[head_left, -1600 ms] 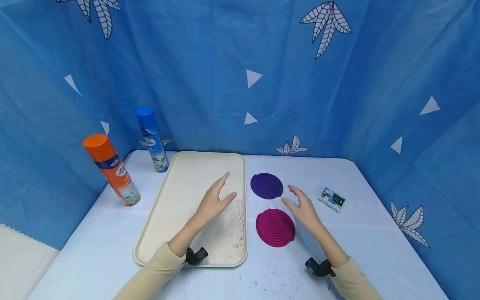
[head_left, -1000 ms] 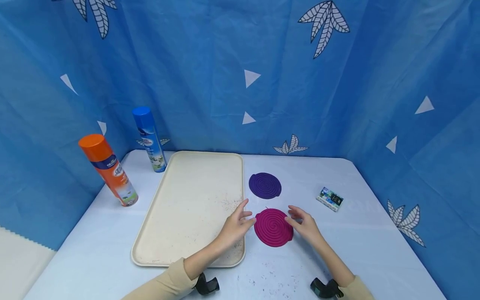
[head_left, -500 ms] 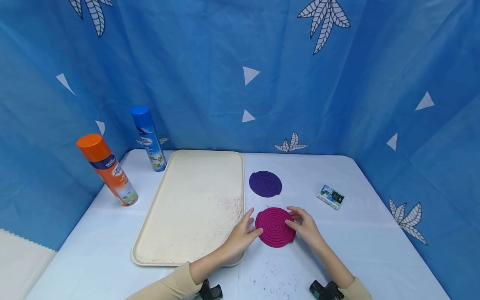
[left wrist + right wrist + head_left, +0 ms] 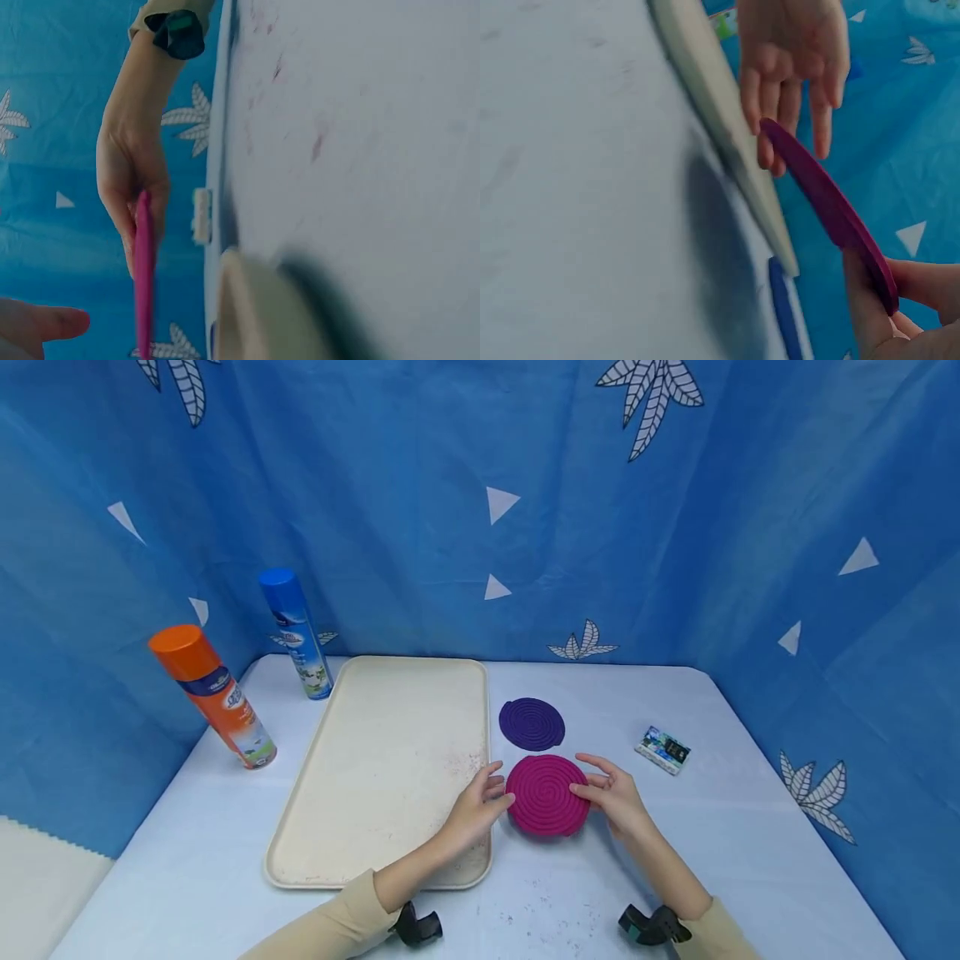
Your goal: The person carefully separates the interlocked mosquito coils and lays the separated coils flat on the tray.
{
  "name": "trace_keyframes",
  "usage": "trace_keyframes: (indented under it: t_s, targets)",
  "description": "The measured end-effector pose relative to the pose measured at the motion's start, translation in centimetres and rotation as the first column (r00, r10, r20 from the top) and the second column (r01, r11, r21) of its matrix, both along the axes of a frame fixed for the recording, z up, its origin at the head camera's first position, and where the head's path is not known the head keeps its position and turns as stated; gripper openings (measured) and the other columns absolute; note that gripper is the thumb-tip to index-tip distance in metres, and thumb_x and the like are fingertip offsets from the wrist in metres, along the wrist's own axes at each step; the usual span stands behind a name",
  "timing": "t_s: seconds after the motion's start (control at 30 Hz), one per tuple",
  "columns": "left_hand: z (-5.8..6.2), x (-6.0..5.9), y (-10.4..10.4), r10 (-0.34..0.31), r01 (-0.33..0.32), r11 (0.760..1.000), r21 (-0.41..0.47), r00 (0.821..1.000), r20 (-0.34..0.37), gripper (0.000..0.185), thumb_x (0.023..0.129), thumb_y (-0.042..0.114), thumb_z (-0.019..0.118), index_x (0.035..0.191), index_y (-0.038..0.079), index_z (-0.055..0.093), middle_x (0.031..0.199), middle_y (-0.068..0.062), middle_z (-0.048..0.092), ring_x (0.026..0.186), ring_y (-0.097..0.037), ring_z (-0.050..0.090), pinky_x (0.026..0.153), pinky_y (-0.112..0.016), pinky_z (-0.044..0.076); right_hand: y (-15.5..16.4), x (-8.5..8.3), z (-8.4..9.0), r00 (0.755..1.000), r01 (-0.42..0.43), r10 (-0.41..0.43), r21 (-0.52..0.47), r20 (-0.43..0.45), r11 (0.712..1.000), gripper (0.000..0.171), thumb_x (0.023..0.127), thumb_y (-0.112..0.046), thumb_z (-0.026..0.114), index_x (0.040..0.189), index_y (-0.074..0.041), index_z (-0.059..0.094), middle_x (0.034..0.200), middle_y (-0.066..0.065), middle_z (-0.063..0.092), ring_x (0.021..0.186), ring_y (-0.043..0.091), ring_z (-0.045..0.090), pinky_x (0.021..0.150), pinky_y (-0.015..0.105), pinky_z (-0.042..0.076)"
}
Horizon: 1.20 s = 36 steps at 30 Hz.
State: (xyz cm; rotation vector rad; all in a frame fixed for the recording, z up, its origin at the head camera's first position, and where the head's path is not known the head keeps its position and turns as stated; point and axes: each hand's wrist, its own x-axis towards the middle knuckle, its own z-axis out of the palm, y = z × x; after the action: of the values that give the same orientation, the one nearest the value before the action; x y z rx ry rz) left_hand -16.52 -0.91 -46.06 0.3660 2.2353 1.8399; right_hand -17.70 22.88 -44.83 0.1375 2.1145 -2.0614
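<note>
In the head view a round magenta spiral coaster [image 4: 547, 795] is held above the white table. My right hand [image 4: 617, 797] pinches its right edge between thumb and fingers, a grip that also shows in the right wrist view. That view shows the coaster [image 4: 826, 199] tilted, with a dark shadow below it. My left hand [image 4: 472, 808] is at the coaster's left edge. Its fingers [image 4: 789, 101] stretch out loosely around the far rim, and in the left wrist view its thumb [image 4: 64, 322] stands apart from the coaster [image 4: 144, 274].
A cream tray [image 4: 390, 752] lies partly under my left hand. Behind the held coaster is a purple spiral coaster [image 4: 532, 724]. A small printed box [image 4: 663, 750] lies at right; orange [image 4: 217, 697] and blue [image 4: 297, 635] spray cans stand at left. A blue curtain [image 4: 420, 510] encloses the table.
Both hands came from farther back to the magenta coaster's sides. The right hand has taken hold of its edge and lifted it; it has moved slightly away from me.
</note>
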Motion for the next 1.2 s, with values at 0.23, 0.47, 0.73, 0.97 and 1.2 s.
trace_keyframes:
  t_s: [0.23, 0.47, 0.73, 0.97, 1.2]
  targets:
    - [2.6, -2.8, -1.0, 0.095, -0.092, 0.986, 0.14, 0.995, -0.013, 0.066, 0.09, 0.009, 0.061, 0.146, 0.004, 0.027, 0.109, -0.025, 0.064, 0.094, -0.024, 0.069, 0.082, -0.03, 0.058, -2.2, -2.0, 3.6, 0.998, 0.058, -0.063, -0.141, -0.03, 0.988, 0.058, 0.089, 0.0, 0.062, 0.142, -0.002, 0.037, 0.083, -0.013, 0.07, 0.072, 0.001, 0.066, 0.066, 0.016, 0.056]
    - [5.3, -4.2, -1.6, 0.275, -0.228, 0.895, 0.383, 0.959, -0.071, 0.058, 0.089, 0.001, 0.062, 0.141, 0.01, 0.037, 0.105, -0.024, 0.061, 0.081, -0.006, 0.068, 0.076, -0.022, 0.059, -5.8, -3.4, 6.5, 0.995, 0.053, -0.076, -0.331, -0.057, 0.942, 0.058, 0.093, -0.002, 0.055, 0.146, -0.003, 0.03, 0.093, -0.009, 0.068, 0.08, 0.001, 0.065, 0.074, 0.013, 0.055]
    - [6.2, -5.1, -2.3, 0.316, -0.278, 0.949, 0.152, 0.869, -0.38, 0.033, 0.092, 0.008, 0.06, 0.125, 0.011, 0.06, 0.142, -0.011, 0.04, 0.127, -0.026, 0.048, 0.102, -0.041, 0.049, -9.1, -3.7, 7.2, 0.977, 0.005, -0.071, -0.314, -0.199, 0.949, 0.052, 0.089, 0.007, 0.056, 0.137, 0.001, 0.038, 0.107, -0.006, 0.063, 0.096, 0.005, 0.064, 0.086, 0.018, 0.055]
    - [6.2, -5.1, -2.3, 0.171, -0.24, 0.968, -0.068, 0.835, -0.523, 0.032, 0.093, 0.009, 0.056, 0.123, 0.015, 0.065, 0.15, -0.011, 0.036, 0.139, -0.029, 0.034, 0.109, -0.051, 0.04, -9.1, -3.3, 7.0, 0.971, -0.022, -0.05, -0.295, -0.234, 0.955, 0.051, 0.09, 0.0, 0.055, 0.138, -0.002, 0.038, 0.121, -0.001, 0.056, 0.107, 0.009, 0.059, 0.091, 0.02, 0.054]
    - [6.1, -5.1, -2.2, 0.159, -0.186, 0.983, -0.013, 0.875, -0.457, 0.03, 0.095, 0.021, 0.058, 0.123, 0.011, 0.064, 0.146, -0.014, 0.041, 0.134, -0.029, 0.042, 0.106, -0.048, 0.045, -9.1, -3.4, 7.1, 0.967, -0.076, 0.016, -0.227, -0.252, 0.971, 0.043, 0.095, -0.009, 0.051, 0.136, -0.002, 0.042, 0.118, -0.004, 0.057, 0.108, 0.009, 0.057, 0.094, 0.021, 0.051]
